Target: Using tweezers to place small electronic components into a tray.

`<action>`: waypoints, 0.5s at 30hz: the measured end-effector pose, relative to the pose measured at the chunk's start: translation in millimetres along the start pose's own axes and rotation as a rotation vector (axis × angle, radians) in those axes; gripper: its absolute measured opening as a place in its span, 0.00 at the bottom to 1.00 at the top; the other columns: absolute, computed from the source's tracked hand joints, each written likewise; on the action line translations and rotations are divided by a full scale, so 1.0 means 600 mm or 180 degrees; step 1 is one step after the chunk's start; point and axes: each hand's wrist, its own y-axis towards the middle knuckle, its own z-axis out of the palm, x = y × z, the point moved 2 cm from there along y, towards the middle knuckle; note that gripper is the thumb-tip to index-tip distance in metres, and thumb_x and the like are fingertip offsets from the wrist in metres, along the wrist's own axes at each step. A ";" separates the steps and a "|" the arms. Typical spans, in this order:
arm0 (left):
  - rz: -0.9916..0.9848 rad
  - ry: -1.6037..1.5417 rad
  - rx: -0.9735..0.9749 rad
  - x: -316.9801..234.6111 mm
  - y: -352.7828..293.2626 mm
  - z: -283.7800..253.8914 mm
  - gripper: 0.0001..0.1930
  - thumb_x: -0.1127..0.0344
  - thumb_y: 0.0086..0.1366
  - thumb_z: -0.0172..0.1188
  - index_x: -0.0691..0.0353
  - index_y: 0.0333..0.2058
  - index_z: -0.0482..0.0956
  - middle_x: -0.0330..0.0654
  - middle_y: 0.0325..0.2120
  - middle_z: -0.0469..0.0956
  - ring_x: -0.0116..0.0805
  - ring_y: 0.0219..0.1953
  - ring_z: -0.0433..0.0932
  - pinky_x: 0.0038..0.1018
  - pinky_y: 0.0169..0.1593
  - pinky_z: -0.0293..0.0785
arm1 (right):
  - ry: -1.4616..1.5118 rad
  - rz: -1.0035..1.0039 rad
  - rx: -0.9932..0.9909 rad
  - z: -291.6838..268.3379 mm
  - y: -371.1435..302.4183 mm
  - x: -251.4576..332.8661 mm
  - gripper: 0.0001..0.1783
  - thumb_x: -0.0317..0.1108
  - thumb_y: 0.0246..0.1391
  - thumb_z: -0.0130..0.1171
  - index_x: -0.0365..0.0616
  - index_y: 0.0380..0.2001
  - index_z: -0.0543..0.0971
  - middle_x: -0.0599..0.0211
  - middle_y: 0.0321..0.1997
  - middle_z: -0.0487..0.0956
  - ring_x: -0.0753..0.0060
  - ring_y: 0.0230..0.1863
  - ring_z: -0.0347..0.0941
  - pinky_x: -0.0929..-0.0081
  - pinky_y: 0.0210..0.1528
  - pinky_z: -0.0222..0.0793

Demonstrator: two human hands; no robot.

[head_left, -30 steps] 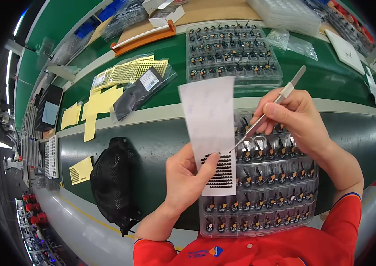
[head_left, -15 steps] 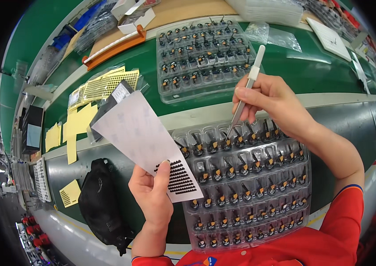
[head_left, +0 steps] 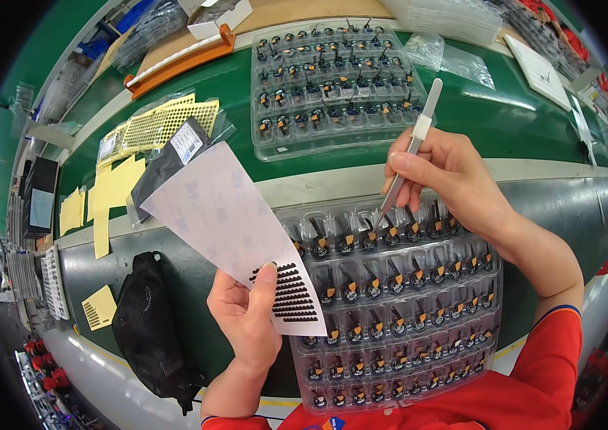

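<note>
Pinched in my left hand (head_left: 248, 315) is a white backing sheet (head_left: 222, 208) carrying rows of small black stickers near its lower end. My right hand (head_left: 441, 172) grips metal tweezers (head_left: 413, 147) whose pointed tips reach down to a small part in the top row of the near tray. This clear plastic tray (head_left: 408, 315) holds several rows of small round black parts with stems and orange tabs. The sheet overlaps the tray's left edge. Whether the tweezer tips hold a sticker is too small to tell.
A second clear tray (head_left: 333, 132) of similar parts stands farther back. Yellow sticker sheets (head_left: 164, 129) and a black labelled packet (head_left: 175, 154) lie to the left. A black mesh bag (head_left: 152, 330) sits left of my left hand. An orange-edged holder (head_left: 182, 64) lies at the back.
The whole view has shifted slightly. The tweezer tips stay at about the same part in the top row, and both hands keep their hold.
</note>
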 end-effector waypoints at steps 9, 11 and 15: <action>-0.0055 -0.0065 0.0022 0.000 -0.001 -0.001 0.11 0.77 0.60 0.54 0.72 0.42 0.72 0.43 0.35 0.77 0.24 0.36 0.75 0.21 0.42 0.69 | -0.0015 0.0020 -0.0018 0.000 -0.001 -0.001 0.11 0.37 0.59 0.51 0.39 0.30 0.72 0.66 0.26 0.76 0.81 0.24 0.72 0.85 0.24 0.67; -0.0041 -0.0056 0.0046 0.000 -0.001 0.001 0.11 0.76 0.60 0.54 0.72 0.42 0.72 0.43 0.35 0.77 0.24 0.36 0.75 0.21 0.41 0.69 | -0.0006 -0.0016 -0.0033 0.000 -0.001 -0.003 0.11 0.37 0.59 0.51 0.39 0.30 0.72 0.66 0.26 0.76 0.81 0.24 0.73 0.85 0.24 0.67; -0.0047 -0.0048 0.0068 -0.002 0.000 0.000 0.11 0.76 0.60 0.54 0.72 0.41 0.72 0.43 0.35 0.77 0.24 0.36 0.75 0.20 0.41 0.69 | -0.0011 -0.0032 -0.0042 0.002 0.000 -0.005 0.11 0.37 0.59 0.50 0.39 0.30 0.72 0.66 0.26 0.76 0.81 0.24 0.73 0.85 0.25 0.67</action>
